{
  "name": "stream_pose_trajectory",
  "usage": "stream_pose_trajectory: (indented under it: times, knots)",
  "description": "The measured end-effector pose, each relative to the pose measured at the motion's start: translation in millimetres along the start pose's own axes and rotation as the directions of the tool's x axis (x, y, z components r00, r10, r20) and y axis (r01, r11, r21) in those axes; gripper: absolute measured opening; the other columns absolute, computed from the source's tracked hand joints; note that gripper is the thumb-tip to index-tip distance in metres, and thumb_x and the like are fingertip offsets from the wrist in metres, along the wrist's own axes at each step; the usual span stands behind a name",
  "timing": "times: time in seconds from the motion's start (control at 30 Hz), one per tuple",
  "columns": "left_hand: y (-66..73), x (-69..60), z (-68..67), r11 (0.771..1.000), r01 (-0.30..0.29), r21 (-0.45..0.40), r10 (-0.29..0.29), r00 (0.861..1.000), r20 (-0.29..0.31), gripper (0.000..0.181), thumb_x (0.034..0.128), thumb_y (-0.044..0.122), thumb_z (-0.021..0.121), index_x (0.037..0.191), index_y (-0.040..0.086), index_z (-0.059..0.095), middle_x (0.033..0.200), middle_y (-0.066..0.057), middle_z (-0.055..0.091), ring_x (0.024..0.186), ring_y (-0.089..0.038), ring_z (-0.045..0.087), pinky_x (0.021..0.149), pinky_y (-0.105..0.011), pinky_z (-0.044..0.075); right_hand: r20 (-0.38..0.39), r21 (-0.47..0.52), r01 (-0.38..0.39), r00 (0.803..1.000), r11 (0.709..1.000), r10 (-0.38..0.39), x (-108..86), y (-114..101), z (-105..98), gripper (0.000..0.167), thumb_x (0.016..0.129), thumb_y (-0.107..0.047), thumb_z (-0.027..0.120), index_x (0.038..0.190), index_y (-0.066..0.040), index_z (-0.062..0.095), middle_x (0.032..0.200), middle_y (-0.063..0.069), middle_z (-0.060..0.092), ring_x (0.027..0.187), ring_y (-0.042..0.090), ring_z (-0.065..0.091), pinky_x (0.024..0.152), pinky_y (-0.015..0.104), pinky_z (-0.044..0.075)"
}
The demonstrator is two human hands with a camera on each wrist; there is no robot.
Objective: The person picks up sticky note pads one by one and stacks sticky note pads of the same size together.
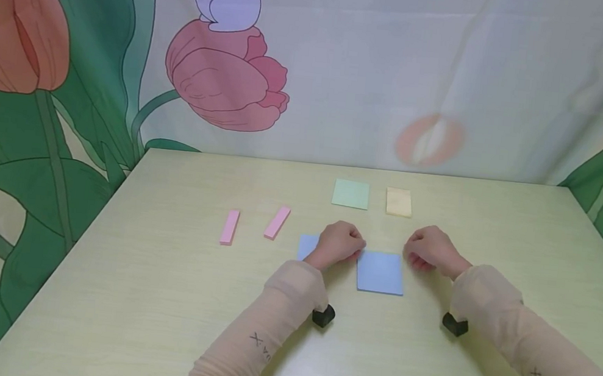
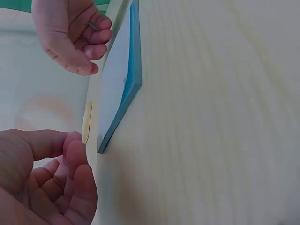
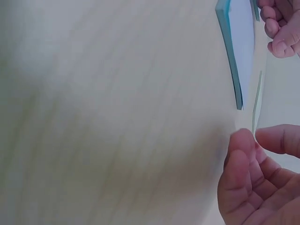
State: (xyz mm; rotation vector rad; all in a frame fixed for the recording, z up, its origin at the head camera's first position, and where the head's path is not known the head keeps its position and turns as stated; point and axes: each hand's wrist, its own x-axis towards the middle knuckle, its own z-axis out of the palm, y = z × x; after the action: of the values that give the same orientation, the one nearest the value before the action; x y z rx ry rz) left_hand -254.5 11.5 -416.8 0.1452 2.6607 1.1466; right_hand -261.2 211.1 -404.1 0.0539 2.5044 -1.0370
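A square blue pad (image 1: 381,273) lies flat on the table between the two hands. By its upper left corner is the left hand (image 1: 336,244), fingers loosely curled; in the left wrist view this hand (image 2: 51,183) has thumb and index tips close together with nothing visible between them, beside the pad (image 2: 117,84). The right hand (image 1: 433,251) is just off the pad's upper right corner, loosely curled; the right wrist view shows this hand (image 3: 262,183) empty, near the pad (image 3: 239,51). Another blue piece (image 1: 306,245) is partly hidden behind the left hand.
A green square pad (image 1: 350,194) and a smaller yellow pad (image 1: 399,202) lie beyond the hands. Two narrow pink strips, one further left (image 1: 229,227) and one nearer the left hand (image 1: 277,222), rest on the table (image 1: 147,294). A printed curtain (image 1: 344,94) hangs behind.
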Motion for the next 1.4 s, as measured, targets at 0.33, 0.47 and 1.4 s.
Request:
stream_pose_trajectory:
  times: [0.33, 0.47, 1.4]
  knots:
    - [9.3, 4.6, 7.7, 0.99, -0.019, -0.142, 0.015, 1.0, -0.027, 0.01, 0.0827, 0.012, 0.056, 0.082, 0.005, 0.063, 0.067, -0.002, 0.06, 0.055, -0.007, 0.049, 0.05, -0.015, 0.037, -0.093, 0.011, -0.015, 0.996, 1.0, 0.016, 7.0, -0.7, -7.7, 0.025, 0.086, -0.014, 0.045, 0.099, 0.005, 0.056, 0.064, 0.003, 0.051, 0.059, 0.016, 0.048, 0.056, 0.025, 0.044]
    - [10.2, 6.8, 9.7, 0.985, 0.0, -0.174, -0.006, 0.999, -0.033, 0.015, 0.0823, 0.01, 0.054, 0.092, 0.004, 0.063, 0.075, -0.004, 0.062, 0.061, -0.009, 0.05, 0.054, -0.016, 0.038, -0.116, 0.033, -0.002, 0.993, 0.999, 0.006, 8.4, -0.4, -10.0, 0.027, 0.085, -0.014, 0.043, 0.1, 0.005, 0.054, 0.063, 0.002, 0.051, 0.059, 0.015, 0.048, 0.057, 0.025, 0.045]
    - [22.4, 22.4, 18.4, 0.96, -0.034, -0.279, 0.083, 0.983, 0.163, 0.057, 0.0799, -0.004, 0.041, 0.136, 0.003, 0.031, 0.139, -0.011, 0.035, 0.128, -0.023, 0.034, 0.102, -0.032, 0.031, -0.193, 0.154, 0.054, 0.981, 0.987, -0.023, 25.3, -2.1, -13.9, 0.04, 0.088, -0.02, 0.045, 0.118, 0.007, 0.046, 0.092, 0.013, 0.05, 0.074, 0.018, 0.047, 0.065, 0.026, 0.045]
